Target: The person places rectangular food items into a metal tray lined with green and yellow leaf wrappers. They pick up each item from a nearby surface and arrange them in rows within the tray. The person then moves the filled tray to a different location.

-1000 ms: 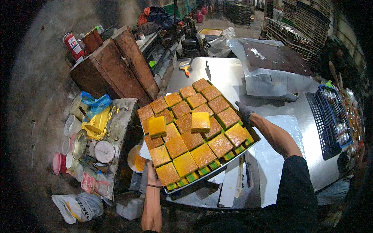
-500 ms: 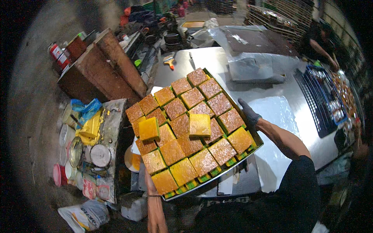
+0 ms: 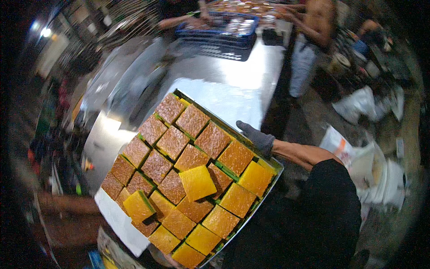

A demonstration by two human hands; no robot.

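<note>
A shallow metal tray point(image 3: 281, 169) is held in front of me, tilted in the picture. Square pieces of layered cake point(image 3: 172, 142) fill it in rows, with brown and golden tops and green-yellow sides. Two looser pieces, a yellow cake square point(image 3: 197, 183) and a smaller-looking one point(image 3: 139, 206), lie on top of the others. My right hand point(image 3: 257, 136), in a dark glove, is closed on the tray's right rim, thumb along the edge. Only a bit of skin of my left hand point(image 3: 166, 259) shows under the tray's near left side; its fingers are hidden.
A white sheet point(image 3: 121, 224) sticks out beside the tray's left side. Beyond lies a shiny metal table point(image 3: 264, 92) with a blue crate point(image 3: 215, 42) at its far end. Two people stand there, one bare-chested point(image 3: 320, 20). White sacks point(image 3: 374, 166) lie at the right.
My view has swung to the right, bringing the crate and people to the top middle. The tray has turned with me, still between my hands and now lower left in view.
</note>
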